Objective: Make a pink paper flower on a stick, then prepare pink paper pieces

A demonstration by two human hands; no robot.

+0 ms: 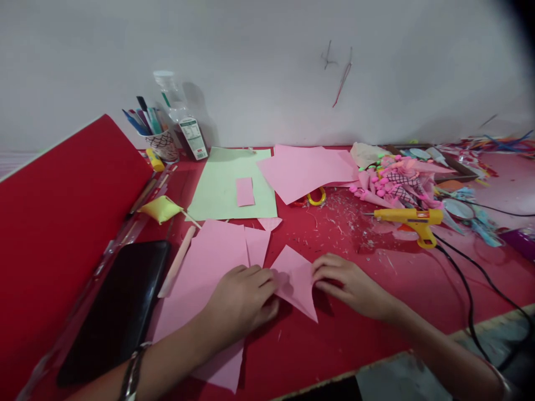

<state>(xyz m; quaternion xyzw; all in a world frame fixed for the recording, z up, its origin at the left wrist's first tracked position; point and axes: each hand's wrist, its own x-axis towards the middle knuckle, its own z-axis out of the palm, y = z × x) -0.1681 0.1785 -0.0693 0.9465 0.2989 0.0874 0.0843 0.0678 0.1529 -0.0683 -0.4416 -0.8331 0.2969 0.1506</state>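
Note:
A small pink paper piece [297, 278], folded to a pointed shape, lies on the red table [334, 345] between my hands. My left hand [244, 298] rests with curled fingers pressing the piece's left edge. My right hand [349, 284] pinches its right edge with bent fingers. Under my left hand lies a larger pink sheet [204, 278]. A bracelet shows on my left wrist.
A black phone [119, 309] and a red board [54, 223] lie left. Behind are a green sheet [229, 186], pink sheets [305, 170], yellow-handled scissors [316, 196], a pen cup [161, 142] and a bottle. A yellow glue gun [412, 218] with cable and craft clutter lie right.

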